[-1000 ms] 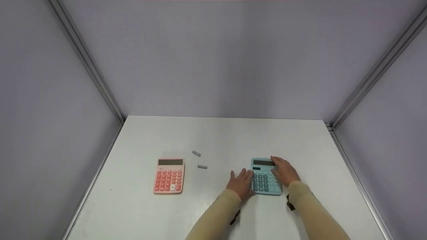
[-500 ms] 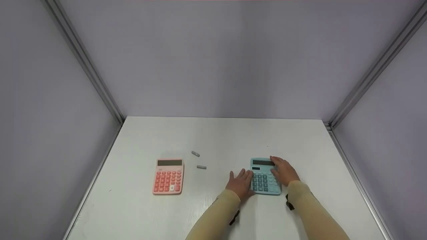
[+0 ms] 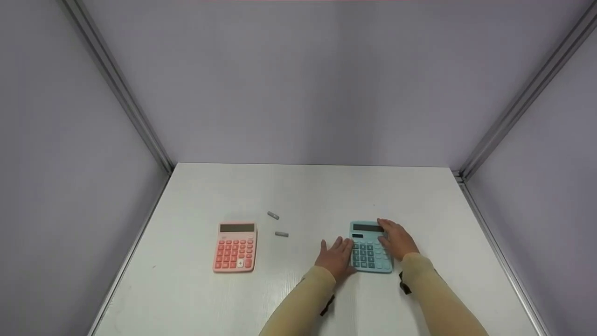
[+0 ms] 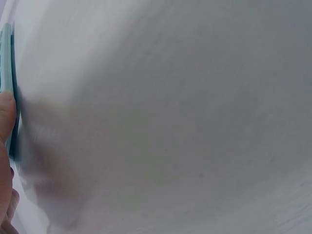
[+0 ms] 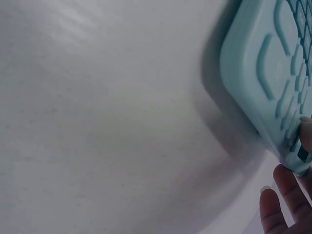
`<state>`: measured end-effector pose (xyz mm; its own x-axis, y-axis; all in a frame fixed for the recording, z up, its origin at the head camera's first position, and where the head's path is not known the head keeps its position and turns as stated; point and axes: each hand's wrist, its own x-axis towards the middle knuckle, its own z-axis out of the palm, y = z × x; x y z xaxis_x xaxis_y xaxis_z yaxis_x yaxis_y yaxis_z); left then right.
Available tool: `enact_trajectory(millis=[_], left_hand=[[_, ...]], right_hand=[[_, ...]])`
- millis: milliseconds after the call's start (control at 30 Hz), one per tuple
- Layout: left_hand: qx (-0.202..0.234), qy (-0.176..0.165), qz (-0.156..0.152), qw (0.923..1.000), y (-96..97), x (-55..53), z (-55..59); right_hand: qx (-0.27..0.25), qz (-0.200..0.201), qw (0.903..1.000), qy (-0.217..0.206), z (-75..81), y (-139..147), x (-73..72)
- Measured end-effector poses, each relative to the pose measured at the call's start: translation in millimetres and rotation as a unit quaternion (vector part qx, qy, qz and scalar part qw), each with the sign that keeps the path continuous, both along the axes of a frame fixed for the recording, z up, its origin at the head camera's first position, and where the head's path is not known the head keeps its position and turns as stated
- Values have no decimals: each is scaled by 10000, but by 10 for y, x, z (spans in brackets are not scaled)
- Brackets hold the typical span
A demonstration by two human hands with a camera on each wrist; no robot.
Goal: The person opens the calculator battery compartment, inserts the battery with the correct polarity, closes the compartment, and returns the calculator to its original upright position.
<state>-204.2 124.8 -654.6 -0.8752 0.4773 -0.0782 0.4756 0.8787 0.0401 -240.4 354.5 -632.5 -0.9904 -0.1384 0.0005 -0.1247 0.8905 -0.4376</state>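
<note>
blue calculator [image 3: 365,257] | left hand [image 3: 335,258]: fingers spread, touching left edge | right hand [image 3: 399,240]: gripping upper corner | between hands

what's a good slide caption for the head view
Two hands touching a blue calculator on a white table, a pink calculator and two small gray pieces to its left.

Head cam: high up, faces fwd & down, gets bench [image 3: 303,196] + back wall [image 3: 289,93]. L/R wrist cams: v. close to bench; all 3 views share blue calc [image 3: 364,254], at left edge in L wrist, right edge in R.
</note>
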Motion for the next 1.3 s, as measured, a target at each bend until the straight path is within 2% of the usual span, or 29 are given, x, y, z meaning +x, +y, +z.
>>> enact_trajectory(millis=[400, 600, 767, 933, 1100, 1300], left_hand=[[32, -242, -151, 9996, -80, 83, 85], [144, 66, -326, 9993, -108, 93, 133], [82, 417, -515, 9978, -168, 70, 175], [17, 583, -700, 9958, -293, 78, 278], [263, 632, -853, 9940, -457, 118, 405], [408, 761, -825, 9928, -675, 141, 482]], right_hand=[[-13, -15, 10000, 8, 16, -20, 36], [31, 12, 9988, 496, 19, -34, 36], [-62, 73, 9962, 864, 85, -122, 47], [-142, 84, 9960, 874, 177, -259, 70], [-140, 165, 9966, 799, 243, -407, 112], [-347, 326, 9933, 1049, 294, -591, 162]])
